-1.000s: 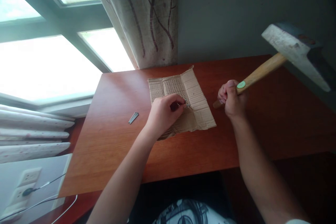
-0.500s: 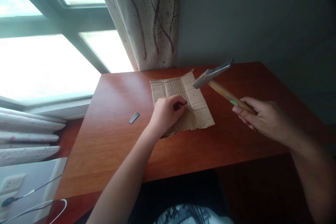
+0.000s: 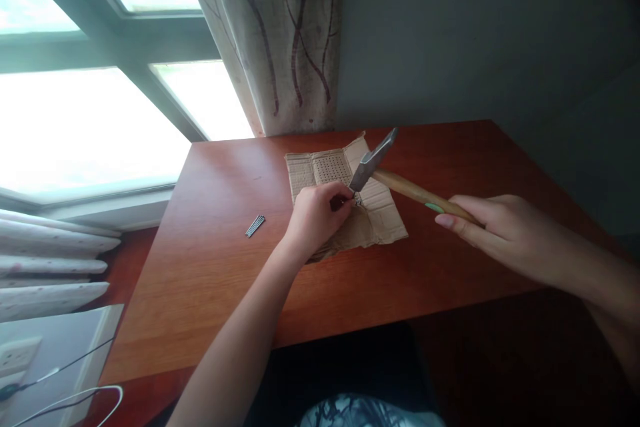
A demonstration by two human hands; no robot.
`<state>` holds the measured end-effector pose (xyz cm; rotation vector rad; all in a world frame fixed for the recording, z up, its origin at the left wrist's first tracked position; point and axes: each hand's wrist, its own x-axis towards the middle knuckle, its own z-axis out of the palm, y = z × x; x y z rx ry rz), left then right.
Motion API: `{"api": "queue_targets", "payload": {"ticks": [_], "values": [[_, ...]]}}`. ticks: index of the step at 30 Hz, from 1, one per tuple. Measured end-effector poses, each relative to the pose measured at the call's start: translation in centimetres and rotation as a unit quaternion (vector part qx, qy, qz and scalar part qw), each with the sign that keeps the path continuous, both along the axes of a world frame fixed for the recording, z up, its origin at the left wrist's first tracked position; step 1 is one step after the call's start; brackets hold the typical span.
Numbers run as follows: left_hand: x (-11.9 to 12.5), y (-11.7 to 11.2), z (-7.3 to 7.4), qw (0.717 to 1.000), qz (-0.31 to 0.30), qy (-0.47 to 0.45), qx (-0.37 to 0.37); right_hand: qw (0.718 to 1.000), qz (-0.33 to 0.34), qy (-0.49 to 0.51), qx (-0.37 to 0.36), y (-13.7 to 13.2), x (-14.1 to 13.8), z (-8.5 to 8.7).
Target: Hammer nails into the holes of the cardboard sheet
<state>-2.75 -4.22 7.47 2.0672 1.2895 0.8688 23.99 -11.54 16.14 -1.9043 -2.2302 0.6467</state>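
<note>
My right hand (image 3: 493,227) grips the wooden handle of a hammer (image 3: 415,191), which carries a green sticker. Its metal head slants down to the fingertips of my other hand; whether it touches anything there I cannot tell. My left hand (image 3: 320,213) rests on a flattened piece of cardboard (image 3: 387,217), thumb and forefinger pinched on a nail that is mostly hidden. Rows of small dark holes cover a panel (image 3: 333,168) just beyond the knuckles. To the left, several loose nails (image 3: 255,226) lie side by side on the brown wooden table (image 3: 200,287).
A large window (image 3: 75,133) is at the left, beside a patterned curtain (image 3: 295,47). Behind the table stands a grey wall (image 3: 475,33). Cables (image 3: 75,392) run from a wall socket (image 3: 20,355) at the lower left.
The hammer has swung down and left, its head moving from above the cardboard's right side to my left fingertips. My left hand has stayed in place.
</note>
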Motion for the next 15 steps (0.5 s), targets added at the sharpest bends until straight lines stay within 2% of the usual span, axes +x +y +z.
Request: {"api": "queue_targets", "payload": {"ticks": [15], "values": [[0.04,-0.06,0.20,1.000,0.001,0.016,-0.002,0.999,-0.015,0.012,0.040,-0.90,0.04,-0.80]]}}
